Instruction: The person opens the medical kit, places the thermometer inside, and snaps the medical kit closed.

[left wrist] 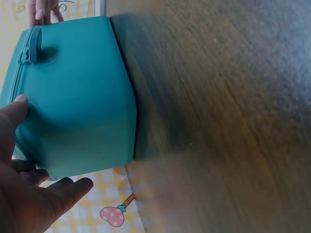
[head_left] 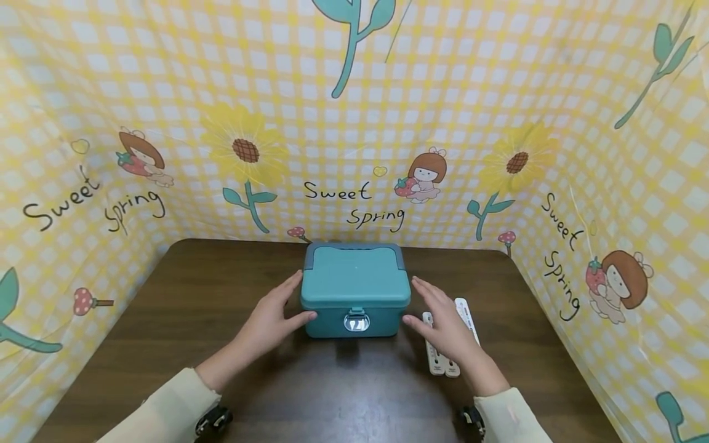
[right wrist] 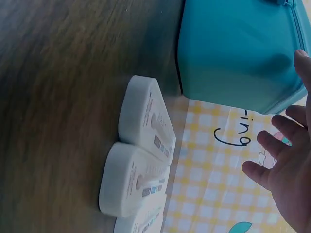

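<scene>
Yellow-and-white checked cloth [head_left: 332, 147] is enclosing a dark wooden table [head_left: 354, 400] at the back and on both sides.

Left hand [head_left: 271, 320]: the fingers are lying spread and relaxed along the left side of the teal box [head_left: 356, 292], and the thumb is overlapping its front left corner. The thumb is appearing to touch, but the views are not confirming contact.

Right hand [head_left: 443, 323]: the fingers are standing spread beside the opposite side, the thumb set apart from them. A narrow gap is showing between this hand and the box in the head view. Neither hand is pinching anything.

Box: it is standing upright near the rear edge of the table, between the two hands. Its lid [head_left: 354, 271] is sitting down on the body, and its front latch [head_left: 357, 322] is facing the person. Whether the latch is fastened cannot be told.

White printed pieces [right wrist: 146, 121]: three are lying side by side just right of the box, apart from it, and the right hand is partly covering them in the head view.

Step in hand, as judged: the hands are bracketing the box; whether for gripping or releasing is remaining unclear. Shifting the box would be calling for even contact on both sides, with the right hand staying clear of the white pieces.
</scene>
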### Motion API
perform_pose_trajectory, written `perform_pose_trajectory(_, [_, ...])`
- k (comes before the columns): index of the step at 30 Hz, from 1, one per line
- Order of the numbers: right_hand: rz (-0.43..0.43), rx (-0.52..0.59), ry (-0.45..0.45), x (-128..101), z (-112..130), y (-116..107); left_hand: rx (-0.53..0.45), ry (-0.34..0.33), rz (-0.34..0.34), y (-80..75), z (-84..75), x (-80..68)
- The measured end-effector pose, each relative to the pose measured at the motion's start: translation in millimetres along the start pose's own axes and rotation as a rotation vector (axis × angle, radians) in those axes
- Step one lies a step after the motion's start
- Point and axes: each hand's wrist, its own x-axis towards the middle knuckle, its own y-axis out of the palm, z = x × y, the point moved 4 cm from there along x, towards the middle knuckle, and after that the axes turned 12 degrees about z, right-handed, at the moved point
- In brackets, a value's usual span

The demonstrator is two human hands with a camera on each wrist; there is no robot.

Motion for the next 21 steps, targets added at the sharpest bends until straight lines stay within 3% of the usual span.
perform_pose_trajectory(12, [-0.121,-0.009,-0.022,2,15,11,0.050,0.015,-0.007,-6.2,0.6,-0.1])
perform_pose_trajectory(21, [-0.102,-0.083,-0.087,-2,18,-3,0.035,0.048,-0.007,-8.3,0.0,0.2])
